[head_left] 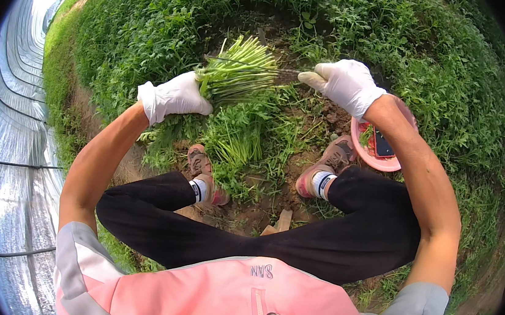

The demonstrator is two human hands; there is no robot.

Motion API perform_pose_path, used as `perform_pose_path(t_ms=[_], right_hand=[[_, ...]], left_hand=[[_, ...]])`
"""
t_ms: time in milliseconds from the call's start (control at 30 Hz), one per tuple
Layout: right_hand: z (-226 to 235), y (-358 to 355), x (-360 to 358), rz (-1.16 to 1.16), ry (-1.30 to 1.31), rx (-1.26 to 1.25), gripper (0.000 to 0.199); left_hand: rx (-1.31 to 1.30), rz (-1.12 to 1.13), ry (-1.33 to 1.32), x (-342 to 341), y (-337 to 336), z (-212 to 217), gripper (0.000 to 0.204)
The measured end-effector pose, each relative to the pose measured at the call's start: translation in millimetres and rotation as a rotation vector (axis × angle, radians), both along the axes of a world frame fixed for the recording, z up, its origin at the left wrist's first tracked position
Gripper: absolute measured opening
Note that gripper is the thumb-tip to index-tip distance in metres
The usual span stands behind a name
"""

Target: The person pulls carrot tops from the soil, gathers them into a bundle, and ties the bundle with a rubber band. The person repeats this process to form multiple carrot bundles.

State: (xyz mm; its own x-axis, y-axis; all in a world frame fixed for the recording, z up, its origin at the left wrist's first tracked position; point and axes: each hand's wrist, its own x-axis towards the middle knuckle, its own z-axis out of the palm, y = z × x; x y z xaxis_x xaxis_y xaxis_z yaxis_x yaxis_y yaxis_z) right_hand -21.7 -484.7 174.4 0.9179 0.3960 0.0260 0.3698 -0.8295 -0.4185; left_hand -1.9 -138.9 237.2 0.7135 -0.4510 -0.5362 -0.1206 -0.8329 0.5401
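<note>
My left hand (179, 97), in a white glove, is closed around a bunch of leafy greens (240, 73). Pale green cut stems fan out toward the upper right of that hand. Across the stems runs a thin dark tie (288, 71), drawn out straight to the right. Its far end is pinched between the thumb and fingers of my right hand (347, 86), also gloved in white. Below the bunch, more cut greens (235, 146) lie on the soil between my shoes. The left fingers are partly hidden behind the stems.
A pink basin (392, 166) stands beside my right forearm, with a dark phone (383, 145) and some reddish strips inside. Dense growing greens (457, 87) surround the spot. Plastic sheeting (10, 181) rises along the left. A small piece of wood (283, 221) lies below my shoes.
</note>
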Motion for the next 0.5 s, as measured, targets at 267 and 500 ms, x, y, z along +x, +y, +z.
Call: perform_pose_path(t_ms=[267,500], right_hand=[[-27,-81,4,-0.432,0.132,0.089,0.077],[-51,-69,23,-0.352,0.186,-0.107,0.08]], left_hand=[[0.689,-0.246,-0.599,5,-19,17,0.054],[0.617,-0.411,-0.764,-15,-44,40,0.026]])
